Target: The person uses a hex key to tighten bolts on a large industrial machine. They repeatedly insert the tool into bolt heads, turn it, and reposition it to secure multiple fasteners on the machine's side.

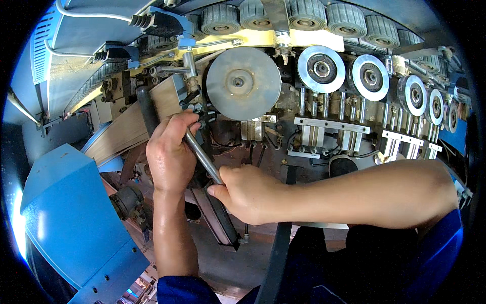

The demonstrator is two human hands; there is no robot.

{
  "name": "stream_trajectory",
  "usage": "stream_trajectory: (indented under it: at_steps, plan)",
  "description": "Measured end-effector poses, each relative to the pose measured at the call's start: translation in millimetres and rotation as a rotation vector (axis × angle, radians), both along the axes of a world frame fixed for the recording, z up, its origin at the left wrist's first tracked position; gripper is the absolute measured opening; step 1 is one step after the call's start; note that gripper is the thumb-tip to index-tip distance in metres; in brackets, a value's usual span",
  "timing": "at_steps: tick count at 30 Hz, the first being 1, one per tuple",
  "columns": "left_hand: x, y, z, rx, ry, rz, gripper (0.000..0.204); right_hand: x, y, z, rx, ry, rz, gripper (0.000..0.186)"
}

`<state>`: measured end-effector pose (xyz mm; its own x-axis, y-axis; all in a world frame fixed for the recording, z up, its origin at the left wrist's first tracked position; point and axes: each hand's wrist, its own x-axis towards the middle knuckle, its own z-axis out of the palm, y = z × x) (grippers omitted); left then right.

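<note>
A smooth silvery metal bar (pixel 205 161), like a wrench handle, slants between my two hands. My right hand (pixel 248 195) is closed round its lower end, the forearm reaching in from the right. At the upper end my left hand (pixel 173 149) curls its fingers over the bar, close against small metal fittings (pixel 200 112) of the machine. Fingers and fittings hide the bar's tip, so what it engages cannot be seen. Just right of the fittings stands a large grey disc (pixel 243 83). A black cylindrical grip (pixel 147 109) rises behind my left hand.
Several silver-rimmed wheels (pixel 321 69) line the right side above metal brackets (pixel 331 125). Ribbed rubber rollers (pixel 220 19) run along the back beside a yellow rail (pixel 258 38). A blue housing (pixel 76 218) fills the lower left. A wood-grained panel (pixel 121 130) lies behind my left hand.
</note>
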<state>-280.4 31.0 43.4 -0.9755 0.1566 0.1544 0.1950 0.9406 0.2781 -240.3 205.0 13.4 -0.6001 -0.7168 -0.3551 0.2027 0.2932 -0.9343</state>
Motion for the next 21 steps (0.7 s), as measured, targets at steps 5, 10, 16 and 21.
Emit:
stream_trajectory:
  at_steps: [5, 10, 16, 21]
  plan:
    - [2.9, -3.8, -0.7, 0.029, 0.002, -0.009, 0.022, 2.3, -0.8, -1.2, -0.012, -0.027, 0.020, 0.037]
    - [21.7, 6.9, 9.2, 0.133, 0.187, 0.006, 0.031, 0.8, 46.2, 14.0, -0.006, 0.128, 0.121, 0.028]
    - [31.3, 14.5, 26.0, 0.054, -0.120, 0.381, 0.037, 6.4, 145.9, -29.6, 0.018, 0.215, 0.328, 0.030]
    - [22.5, 4.9, 0.3, -0.074, -0.115, 0.315, 0.033, 25.4, 209.0, -63.5, 0.232, 0.159, 0.591, 0.028]
